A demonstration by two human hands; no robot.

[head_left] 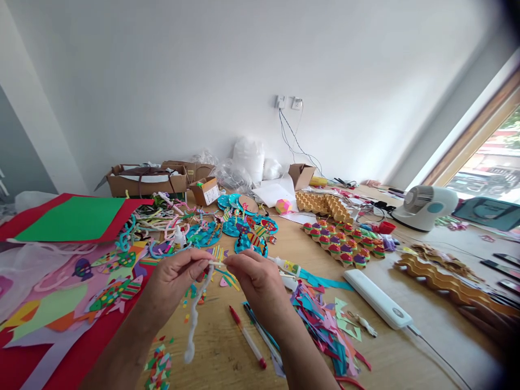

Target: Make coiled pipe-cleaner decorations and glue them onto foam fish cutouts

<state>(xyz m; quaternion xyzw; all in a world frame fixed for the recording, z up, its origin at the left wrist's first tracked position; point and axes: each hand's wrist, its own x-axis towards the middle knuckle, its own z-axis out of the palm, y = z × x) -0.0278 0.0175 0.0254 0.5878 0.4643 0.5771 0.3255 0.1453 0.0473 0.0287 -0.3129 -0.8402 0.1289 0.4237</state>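
My left hand (pixel 179 279) and my right hand (pixel 258 276) are raised over the middle of the wooden table, close together. Between their pinched fingers runs a short pale strand, with each hand closed on one end. From my left fingertips a fluffy white yarn (pixel 194 319) hangs down, its thick end low over the table. Whether the pale strand and the yarn are one piece, I cannot tell. A red pen (pixel 247 336) lies below my right hand.
Cut paper strips (pixel 320 319) and a white power bank (pixel 377 298) lie to the right, before painted egg cartons (pixel 343 241) and a fan (pixel 424 206). Red and green sheets (pixel 73 216) cover the left. Cardboard boxes (pixel 146 181) stand behind.
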